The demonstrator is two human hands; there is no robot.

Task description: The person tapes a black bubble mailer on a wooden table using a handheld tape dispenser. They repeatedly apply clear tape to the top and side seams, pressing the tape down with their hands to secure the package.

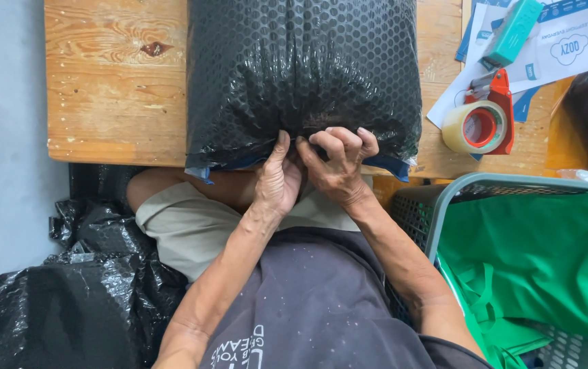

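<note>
A bulky parcel wrapped in black bubble wrap (301,68) lies on the wooden table (109,89), its near end overhanging the table's front edge. Both my hands meet at the gathered middle of that near end. My left hand (277,181) pinches the bunched wrap with the thumb up against it. My right hand (338,160) has its fingers curled over the same bunched spot. A blue strip (393,167) shows under the parcel's lower edge.
A tape dispenser with a red frame and a roll of clear tape (482,123) sits right of the parcel, on white printed sheets (553,48) with a teal box (512,31). A grey basket with green fabric (540,253) stands at right. Black bubble wrap (68,301) is heaped at lower left.
</note>
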